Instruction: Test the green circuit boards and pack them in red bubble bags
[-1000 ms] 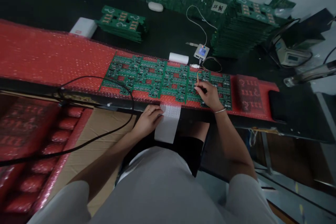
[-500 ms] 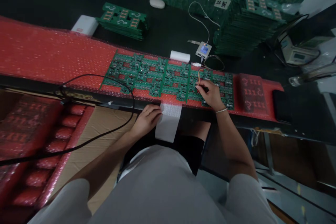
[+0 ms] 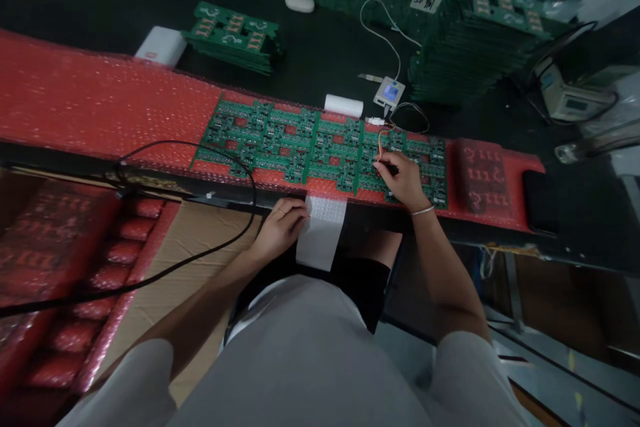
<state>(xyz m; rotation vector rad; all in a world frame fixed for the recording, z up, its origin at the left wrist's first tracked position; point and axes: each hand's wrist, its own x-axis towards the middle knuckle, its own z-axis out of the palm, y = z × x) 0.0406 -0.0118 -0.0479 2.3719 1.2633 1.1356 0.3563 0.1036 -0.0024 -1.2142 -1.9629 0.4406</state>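
Note:
Green circuit board panels lie in a row on red bubble wrap along the table's front edge. My right hand is over the right-hand panels, its fingers pinched on a thin orange wire lead. That lead runs up to a white connector and a small white device with a lit screen. At the table edge my left hand has its fingers closed on the left edge of a sheet of white labels, which hangs down toward my lap. What the lead's tip touches is hidden by my fingers.
Stacked green boards stand at the back left and in a taller pile at the back right. A white roll lies behind the panels. Right of them are a wrapped bundle and a black phone-like object. A black cable crosses the left front.
Both hands stay almost where they were, with the same grips. The view has shifted very slightly; nothing else has visibly moved.

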